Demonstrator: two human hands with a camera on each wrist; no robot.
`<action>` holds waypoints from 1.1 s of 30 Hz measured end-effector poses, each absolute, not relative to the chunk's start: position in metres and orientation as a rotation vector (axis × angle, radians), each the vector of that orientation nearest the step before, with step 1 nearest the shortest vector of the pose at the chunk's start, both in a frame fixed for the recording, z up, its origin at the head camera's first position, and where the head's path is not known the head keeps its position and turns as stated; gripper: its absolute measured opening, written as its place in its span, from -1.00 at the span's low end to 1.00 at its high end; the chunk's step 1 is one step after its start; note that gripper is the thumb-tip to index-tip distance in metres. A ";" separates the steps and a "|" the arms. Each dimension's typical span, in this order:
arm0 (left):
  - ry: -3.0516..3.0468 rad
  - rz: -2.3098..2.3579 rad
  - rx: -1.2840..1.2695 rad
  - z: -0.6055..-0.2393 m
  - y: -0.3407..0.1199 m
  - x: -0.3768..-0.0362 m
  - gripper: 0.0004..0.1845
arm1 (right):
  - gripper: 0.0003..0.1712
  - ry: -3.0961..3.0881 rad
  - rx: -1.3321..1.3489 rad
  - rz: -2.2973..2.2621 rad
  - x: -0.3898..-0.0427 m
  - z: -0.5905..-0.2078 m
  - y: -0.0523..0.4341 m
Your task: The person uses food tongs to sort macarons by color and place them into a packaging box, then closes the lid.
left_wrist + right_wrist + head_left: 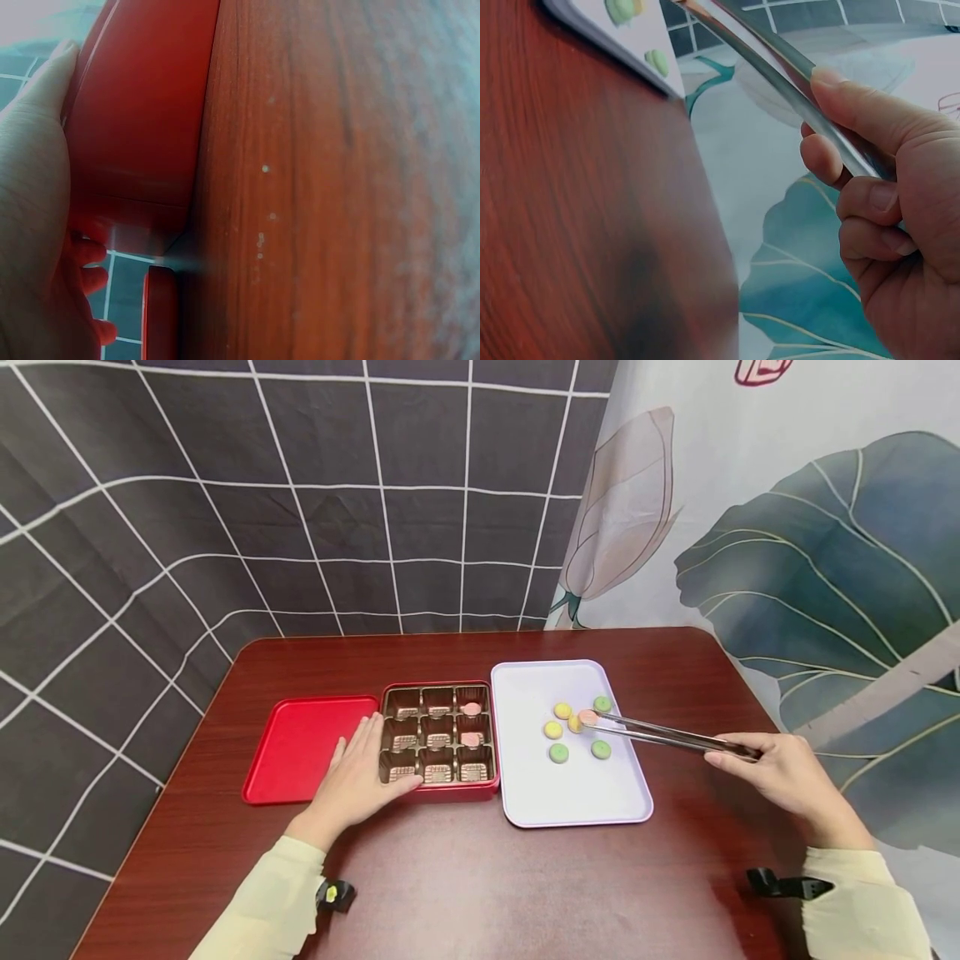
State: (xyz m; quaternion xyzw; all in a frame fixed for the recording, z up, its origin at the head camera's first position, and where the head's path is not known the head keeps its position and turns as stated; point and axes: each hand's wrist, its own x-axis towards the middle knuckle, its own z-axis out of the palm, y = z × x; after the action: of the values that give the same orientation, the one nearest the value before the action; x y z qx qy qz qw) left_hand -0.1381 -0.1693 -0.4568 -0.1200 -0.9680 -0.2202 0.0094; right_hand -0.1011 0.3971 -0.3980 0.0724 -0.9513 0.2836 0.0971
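Observation:
My right hand [786, 774] grips a pair of metal tongs [667, 737], with fingers and thumb curled round the handle end in the right wrist view. The tong tips lie at a pink macaron [588, 717] on the white tray [573, 797], close against a yellow macaron [574, 724]. My left hand [354, 781] rests at the near left corner of the red box [457, 793], fingers extended along its left side and thumb along its front edge. Inside the box is a gold-brown divided insert [437, 756]; pink macarons [471, 739] sit in two right-column compartments.
Other yellow macarons [552, 729] and several green macarons [558, 752] are spread over the tray. Left of the box lies a red lid [288, 752], partly behind my left hand. The brown table [480, 877] meets a checked curtain [420, 527] at the back.

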 end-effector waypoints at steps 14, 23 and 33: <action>-3.028 -0.691 -0.358 -0.458 -0.171 -0.137 0.26 | -0.71 -2.800 0.332 0.932 -0.115 -0.395 0.368; -3.020 -0.698 -0.364 -0.458 -0.170 -0.137 0.24 | -0.74 -2.797 0.422 1.046 -0.122 -0.390 0.340; -3.022 -0.697 -0.362 -0.457 -0.169 -0.138 0.24 | -0.73 -2.735 0.623 1.168 -0.132 -0.384 0.311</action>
State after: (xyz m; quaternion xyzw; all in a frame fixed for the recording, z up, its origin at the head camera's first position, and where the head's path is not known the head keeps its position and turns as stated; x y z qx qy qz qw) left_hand -0.1380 -0.1694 -0.4566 -0.1159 -0.9678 -0.2232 0.0095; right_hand -0.1320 0.3111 -0.3845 0.2047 -0.8989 0.3840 0.0515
